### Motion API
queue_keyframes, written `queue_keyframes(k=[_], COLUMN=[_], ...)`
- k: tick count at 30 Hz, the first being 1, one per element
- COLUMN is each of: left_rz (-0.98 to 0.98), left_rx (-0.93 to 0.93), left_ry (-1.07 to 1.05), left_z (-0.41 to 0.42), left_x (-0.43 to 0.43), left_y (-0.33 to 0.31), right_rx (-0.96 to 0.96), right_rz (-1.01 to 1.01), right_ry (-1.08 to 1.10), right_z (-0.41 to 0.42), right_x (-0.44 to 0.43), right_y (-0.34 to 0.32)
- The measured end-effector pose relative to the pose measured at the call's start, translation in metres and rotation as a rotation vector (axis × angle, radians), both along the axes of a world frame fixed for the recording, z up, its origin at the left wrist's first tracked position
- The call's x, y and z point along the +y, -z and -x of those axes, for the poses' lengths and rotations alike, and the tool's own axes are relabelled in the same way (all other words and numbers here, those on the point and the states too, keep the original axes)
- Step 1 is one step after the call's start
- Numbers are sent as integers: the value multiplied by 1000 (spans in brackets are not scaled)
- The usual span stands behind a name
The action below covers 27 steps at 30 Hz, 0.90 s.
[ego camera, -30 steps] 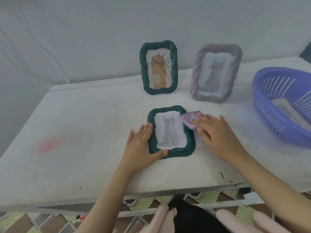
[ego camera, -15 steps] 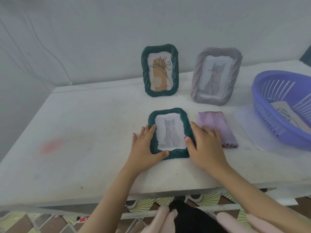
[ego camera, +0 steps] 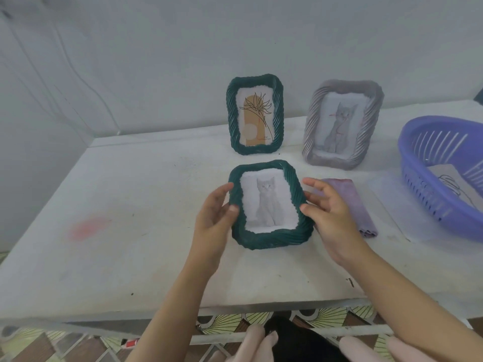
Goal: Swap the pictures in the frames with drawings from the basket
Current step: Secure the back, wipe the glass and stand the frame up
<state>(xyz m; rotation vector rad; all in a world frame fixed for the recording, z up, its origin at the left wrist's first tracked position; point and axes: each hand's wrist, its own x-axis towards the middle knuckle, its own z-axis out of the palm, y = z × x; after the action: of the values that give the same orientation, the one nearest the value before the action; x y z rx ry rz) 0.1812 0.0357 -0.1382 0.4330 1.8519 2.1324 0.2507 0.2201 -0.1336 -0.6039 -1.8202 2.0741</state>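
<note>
Head view: your left grip [ego camera: 214, 212] and right grip [ego camera: 332, 212] clamp the dark green woven rectangular cat-picture frame [ego camera: 271, 237] between them.

Open room for a reach lies over the left half of the worktop [ego camera: 125, 194]. A green kitten frame [ego camera: 270, 205] fills the front centre. Behind it stand a green plant-drawing frame [ego camera: 254, 114] and a grey cat frame [ego camera: 342, 125], with a gap between them. The right side is taken by a folded purple cloth [ego camera: 358, 205] and a purple basket [ego camera: 418, 184].
</note>
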Motion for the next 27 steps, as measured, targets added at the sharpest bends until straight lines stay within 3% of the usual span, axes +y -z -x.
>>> queue_keyframes(k=[3,19,27], left_rz=[-94,-6,-65], left_rx=[-117,-2,47], left_ry=[-45,100,-19], left_z=[10,23,32], left_x=[-8,-39,-55], left_y=[-4,-5,-10], right_rx=[27,146,57], right_rz=[6,175,7], right_ry=[-69,-387,-440], right_z=[0,30,60], right_x=[4,3,-9], right_y=[0,-17,-19])
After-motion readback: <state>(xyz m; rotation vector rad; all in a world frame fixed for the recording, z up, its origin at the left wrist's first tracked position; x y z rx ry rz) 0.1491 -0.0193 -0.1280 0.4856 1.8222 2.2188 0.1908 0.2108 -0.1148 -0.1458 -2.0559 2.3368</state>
